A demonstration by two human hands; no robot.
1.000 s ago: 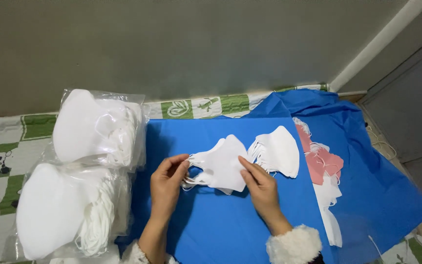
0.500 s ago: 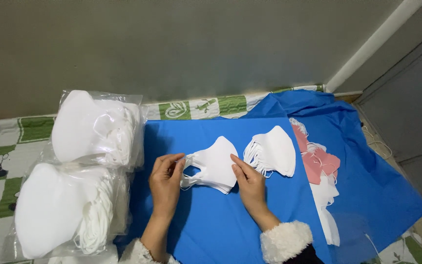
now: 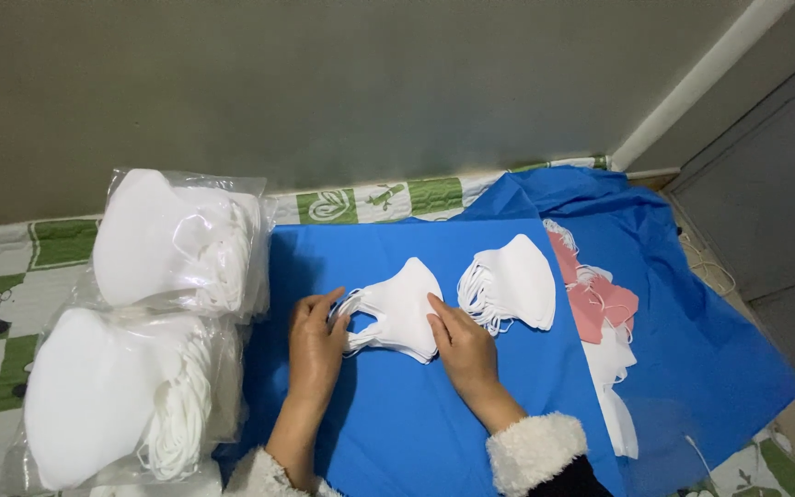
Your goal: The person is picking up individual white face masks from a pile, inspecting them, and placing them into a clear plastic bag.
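A small stack of white folded face masks (image 3: 400, 306) lies on a blue sheet (image 3: 416, 414). My left hand (image 3: 316, 342) touches its ear-loop side on the left. Fingers of my right hand (image 3: 460, 342) press on the stack's right edge. A second stack of white masks (image 3: 512, 283) sits just to the right, untouched. Both hands rest flat against the stack, fingers fairly straight.
Two clear plastic bags full of white masks (image 3: 181, 241) (image 3: 121, 396) lie at the left on a green and white panda-print mat (image 3: 2, 294). Pink and white masks (image 3: 604, 308) lie at the right on blue cloth. A grey wall (image 3: 324, 83) stands behind.
Both hands and the mask stack they hold have shifted slightly left and toward me; the right hand slid closer along the stack's edge.
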